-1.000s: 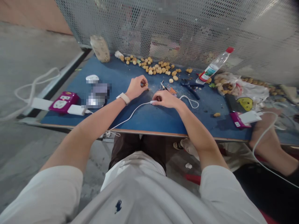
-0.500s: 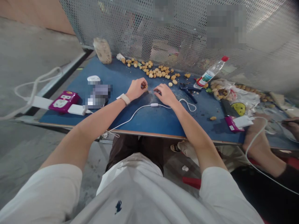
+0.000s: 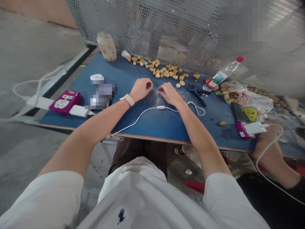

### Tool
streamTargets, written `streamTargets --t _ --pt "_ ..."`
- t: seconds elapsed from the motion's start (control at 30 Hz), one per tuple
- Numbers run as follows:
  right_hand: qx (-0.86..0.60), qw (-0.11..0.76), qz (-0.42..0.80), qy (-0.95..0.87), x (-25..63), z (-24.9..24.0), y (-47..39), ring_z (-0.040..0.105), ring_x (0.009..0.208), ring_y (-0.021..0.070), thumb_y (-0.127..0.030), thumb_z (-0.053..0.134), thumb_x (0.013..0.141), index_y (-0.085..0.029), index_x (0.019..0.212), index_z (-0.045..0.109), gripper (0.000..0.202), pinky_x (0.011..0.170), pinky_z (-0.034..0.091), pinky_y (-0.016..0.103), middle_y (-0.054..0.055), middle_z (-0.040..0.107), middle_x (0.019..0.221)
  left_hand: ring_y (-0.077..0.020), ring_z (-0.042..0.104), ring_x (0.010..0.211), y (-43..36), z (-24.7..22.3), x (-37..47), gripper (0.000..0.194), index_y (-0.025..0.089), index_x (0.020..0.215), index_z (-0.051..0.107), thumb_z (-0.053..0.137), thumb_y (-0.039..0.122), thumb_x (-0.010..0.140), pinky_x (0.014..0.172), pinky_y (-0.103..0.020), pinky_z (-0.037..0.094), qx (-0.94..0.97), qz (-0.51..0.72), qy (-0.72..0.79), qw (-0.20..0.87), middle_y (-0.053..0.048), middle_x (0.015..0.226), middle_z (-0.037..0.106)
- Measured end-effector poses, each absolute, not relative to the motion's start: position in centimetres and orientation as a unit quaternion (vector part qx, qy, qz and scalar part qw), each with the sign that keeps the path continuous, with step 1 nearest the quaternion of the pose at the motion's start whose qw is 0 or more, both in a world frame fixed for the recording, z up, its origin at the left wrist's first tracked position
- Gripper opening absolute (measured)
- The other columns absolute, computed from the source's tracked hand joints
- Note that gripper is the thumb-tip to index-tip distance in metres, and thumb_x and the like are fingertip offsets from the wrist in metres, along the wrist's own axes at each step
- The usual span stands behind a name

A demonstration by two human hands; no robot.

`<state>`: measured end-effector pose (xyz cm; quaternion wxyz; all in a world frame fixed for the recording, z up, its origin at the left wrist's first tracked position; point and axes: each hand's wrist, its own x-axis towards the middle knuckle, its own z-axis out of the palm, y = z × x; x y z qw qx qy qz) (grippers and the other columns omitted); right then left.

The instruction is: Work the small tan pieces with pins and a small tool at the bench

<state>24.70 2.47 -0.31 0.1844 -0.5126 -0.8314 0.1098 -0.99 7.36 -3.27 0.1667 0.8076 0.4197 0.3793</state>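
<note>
Near the middle of the blue table, my left hand is closed, its fingertips pinching a small tan longan-like fruit. A pale band circles that wrist. Just across a narrow gap is my right hand, fingers curled and thumb pressed in; whatever it may hold is hidden. Beyond both hands, several more round longan-like fruits lie in a strip along the mesh. To the right of my right hand rest dark-handled pliers. A white cable with an inline switch runs below the hands.
On the left are a purple power socket, a white oval case and a filled clear bag. At right, a red-capped bottle leans on the mesh panel, near a plastic bag. Another person's arm is beyond.
The camera view has shifted a little, moving table items at right further right. My left hand's fingertips have risen slightly with the small fruit; my right fingers look more closed. The hands stay apart.
</note>
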Motion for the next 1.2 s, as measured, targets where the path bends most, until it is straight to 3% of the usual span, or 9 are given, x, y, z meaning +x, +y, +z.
streamTargets --t 0.23,0.5,0.73,0.93,1.2 --pt "-0.575 0.252 0.091 -0.773 28.1 0.4 2.4 0.073 0.139 0.0437 -0.047 0.072 0.128 -0.029 0.13 0.083 0.021 0.134 0.057 0.069 0.018 0.084 0.136 -0.0343 0.083 0.115 7.9 -3.4 -2.2 0.011 0.028 0.107 0.086 0.087 0.019 0.101 0.116 -0.05 0.069 0.798 0.387 0.432 0.163 -0.011 0.115 0.09" --pt "-0.566 0.293 0.083 -0.766 29.8 0.1 2.9 0.075 0.137 0.0459 -0.048 0.07 0.125 -0.029 0.136 0.083 0.026 0.13 0.06 0.073 0.019 0.086 0.13 -0.0334 0.082 0.114 8.0 -3.7 -2.9 0.012 0.029 0.108 0.088 0.084 0.02 0.101 0.117 -0.05 0.069 0.808 0.372 0.433 0.144 -0.01 0.116 0.091" --pt "-0.571 0.298 0.074 -0.762 29.3 0.9 2.3 0.075 0.141 0.0437 -0.042 0.068 0.126 -0.028 0.136 0.081 0.021 0.133 0.059 0.07 0.019 0.084 0.14 -0.0342 0.084 0.112 8.0 -4.0 -2.4 0.015 0.029 0.106 0.089 0.083 0.018 0.099 0.117 -0.052 0.07 0.816 0.364 0.426 0.14 -0.011 0.115 0.093" --pt "-0.567 0.298 0.092 -0.762 28.0 1.4 1.8 0.075 0.136 0.0447 -0.054 0.073 0.126 -0.029 0.141 0.082 0.031 0.131 0.06 0.073 0.02 0.085 0.134 -0.0353 0.085 0.116 7.9 -3.6 -2.4 0.015 0.029 0.108 0.09 0.085 0.018 0.099 0.121 -0.054 0.07 0.819 0.359 0.42 0.155 -0.011 0.113 0.093" --pt "-0.562 0.298 0.097 -0.766 28.1 0.3 2.4 0.075 0.136 0.0421 -0.06 0.07 0.129 -0.029 0.141 0.082 0.035 0.13 0.062 0.066 0.018 0.083 0.138 -0.0349 0.085 0.114 7.7 -3.5 -2.2 0.016 0.028 0.112 0.091 0.085 0.019 0.101 0.119 -0.052 0.07 0.823 0.352 0.412 0.169 -0.011 0.116 0.093"
